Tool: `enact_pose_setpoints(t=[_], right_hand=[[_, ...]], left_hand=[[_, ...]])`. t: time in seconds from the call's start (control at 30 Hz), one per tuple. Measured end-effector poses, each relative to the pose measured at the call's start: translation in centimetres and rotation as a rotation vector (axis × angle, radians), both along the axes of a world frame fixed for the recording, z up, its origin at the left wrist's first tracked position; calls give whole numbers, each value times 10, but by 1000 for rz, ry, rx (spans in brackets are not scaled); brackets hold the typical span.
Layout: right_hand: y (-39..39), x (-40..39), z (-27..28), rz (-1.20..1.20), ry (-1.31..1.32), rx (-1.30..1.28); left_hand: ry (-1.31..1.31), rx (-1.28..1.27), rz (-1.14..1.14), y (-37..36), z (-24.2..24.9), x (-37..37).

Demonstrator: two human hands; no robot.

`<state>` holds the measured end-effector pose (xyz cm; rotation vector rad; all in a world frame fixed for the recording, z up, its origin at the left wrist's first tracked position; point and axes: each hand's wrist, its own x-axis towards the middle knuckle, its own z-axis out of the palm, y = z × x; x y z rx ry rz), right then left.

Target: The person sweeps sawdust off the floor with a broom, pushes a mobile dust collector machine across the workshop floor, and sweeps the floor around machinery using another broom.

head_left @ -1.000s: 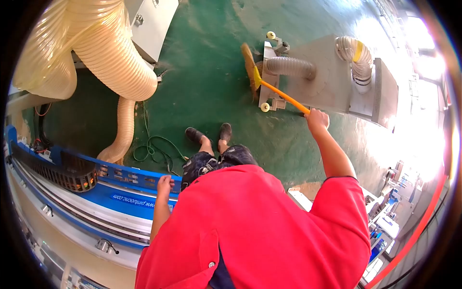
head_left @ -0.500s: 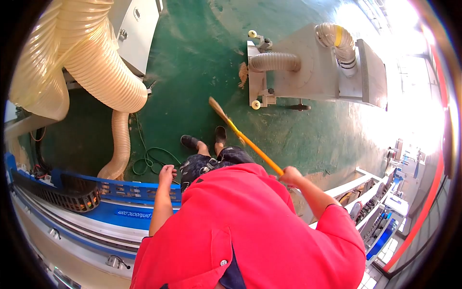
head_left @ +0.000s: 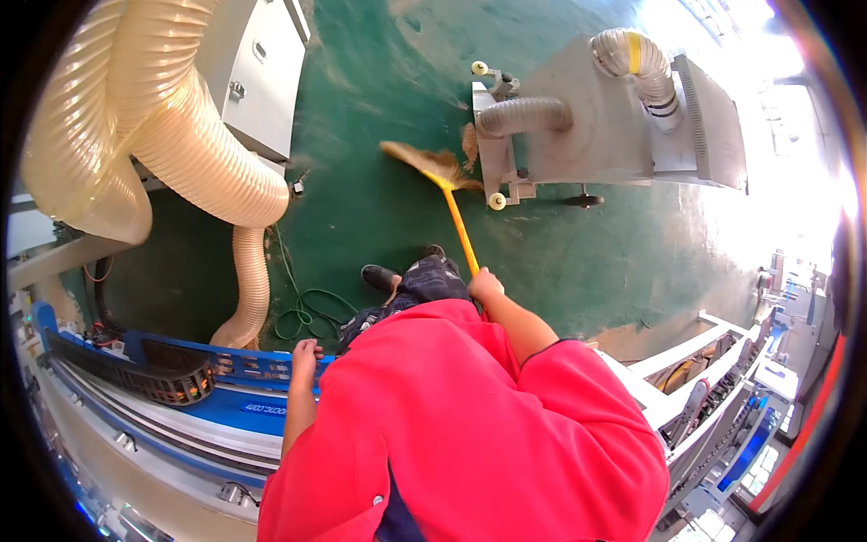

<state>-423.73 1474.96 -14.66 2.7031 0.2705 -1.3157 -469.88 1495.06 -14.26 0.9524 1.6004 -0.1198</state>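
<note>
My right hand (head_left: pixel 486 285) is closed round the yellow handle of a broom (head_left: pixel 461 230). The handle slants forward from my hand to the floor. At its far end the wide tan broom head (head_left: pixel 432 164) lies spread on the green floor, slightly blurred. Its right end is close to a small pile of tan dust (head_left: pixel 470 146) beside the wheeled grey machine. My left hand (head_left: pixel 307 354) hangs at my side, loosely curled and holding nothing, in front of the blue machine rail (head_left: pixel 239 366). In part, my dark shoes (head_left: pixel 380 276) show below my shorts.
The grey machine (head_left: pixel 596 117) on casters stands ahead to the right. Large ribbed hoses (head_left: pixel 203 149) and a white cabinet (head_left: pixel 266 77) are at the left. A green cable (head_left: pixel 312 312) lies coiled on the floor near my feet. A white frame (head_left: pixel 686 361) stands at the right.
My right hand has moved left and forward with the broom. The broom head has swung forward and right, towards the dust pile. My body has turned slightly; my left hand still hangs low.
</note>
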Motion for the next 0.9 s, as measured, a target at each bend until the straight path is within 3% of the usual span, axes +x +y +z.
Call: enact_pose_setpoints(t=[0.03,0.1,0.27,0.33,0.47,0.57,0.63,0.9], right_hand=[[18,5,-6,-16,-30,43],[62,33,-67,-211,102,64],[130,78,-112,-508,174,342],[149,90,-91,-652,220,385],[167,98,-29,-658,239,480],[151,83,-25,-539,261,442],[166,75,22,-677,218,396],[241,164,-7,-755,226,340]], left_hand=[[5,13,13,1,8,-5],[18,49,36,8,24,-15],[73,38,64,15,42,-13],[63,22,78,16,39,-14],[61,11,147,15,26,7],[8,-4,221,16,16,39],[-54,14,210,19,16,66],[-65,43,206,44,64,134]])
